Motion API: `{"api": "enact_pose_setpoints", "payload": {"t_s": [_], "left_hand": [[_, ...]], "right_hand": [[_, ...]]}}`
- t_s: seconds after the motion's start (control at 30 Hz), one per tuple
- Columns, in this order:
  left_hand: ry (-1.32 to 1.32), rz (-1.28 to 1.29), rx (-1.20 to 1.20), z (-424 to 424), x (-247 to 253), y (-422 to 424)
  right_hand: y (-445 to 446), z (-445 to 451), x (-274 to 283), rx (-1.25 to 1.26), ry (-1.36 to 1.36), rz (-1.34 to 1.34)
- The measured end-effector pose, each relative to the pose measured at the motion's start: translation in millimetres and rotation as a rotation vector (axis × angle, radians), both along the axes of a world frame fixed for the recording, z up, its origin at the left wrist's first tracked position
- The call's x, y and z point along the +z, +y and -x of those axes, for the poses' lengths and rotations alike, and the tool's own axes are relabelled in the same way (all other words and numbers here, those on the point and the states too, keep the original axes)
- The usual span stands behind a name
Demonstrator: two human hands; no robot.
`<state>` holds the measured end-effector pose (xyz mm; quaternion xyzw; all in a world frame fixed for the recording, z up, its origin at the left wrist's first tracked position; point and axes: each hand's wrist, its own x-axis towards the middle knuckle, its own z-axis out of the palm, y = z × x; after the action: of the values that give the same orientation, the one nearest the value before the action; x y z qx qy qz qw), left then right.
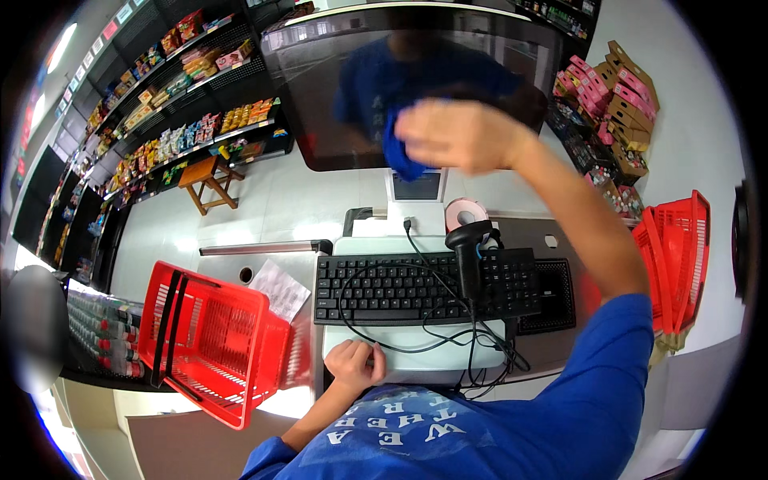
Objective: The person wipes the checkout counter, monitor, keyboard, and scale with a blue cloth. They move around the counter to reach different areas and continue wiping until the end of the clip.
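My right hand grips a blue cloth in front of the lower part of a large dark monitor screen. The hand is slightly blurred, and whether the cloth presses on the glass is hard to tell. The screen reflects a person in a blue shirt. My left hand rests with curled fingers at the near edge of a white machine, and no object shows in it. On that machine lies a black keyboard, with a black handheld barcode scanner standing over its right half.
Black cables tangle right of my left hand. A red shopping basket stands at left beside a paper sheet. Behind the scanner are a tape roll and a small display. More red baskets stand right; snack shelves line the far left.
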<state>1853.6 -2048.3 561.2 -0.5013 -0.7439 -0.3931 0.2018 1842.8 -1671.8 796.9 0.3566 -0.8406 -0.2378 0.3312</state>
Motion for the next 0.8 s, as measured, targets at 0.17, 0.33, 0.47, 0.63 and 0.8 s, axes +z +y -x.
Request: {"api": "enact_pose_setpoints", "payload": {"t_s": [0.17,0.33,0.47,0.63,0.8], "left_hand": [[-0.001,0.033,0.02,0,-5,-1],[0.0,0.034,0.012,-1,-3,0],[-0.004,0.026,-0.012,0,-3,3],[-0.012,0.051,-0.018,0,-3,1],[-0.014,0.046,-0.01,-1,-1,1]], "right_hand": [[0,-17,66,-0.228,0.617,0.401],[7,-29,-13,-0.15,0.264,0.136],[20,-43,-46,0.004,-0.12,0.024],[40,-58,45,-0.34,0.391,0.187],[27,-56,34,-0.347,0.687,0.211]]}}
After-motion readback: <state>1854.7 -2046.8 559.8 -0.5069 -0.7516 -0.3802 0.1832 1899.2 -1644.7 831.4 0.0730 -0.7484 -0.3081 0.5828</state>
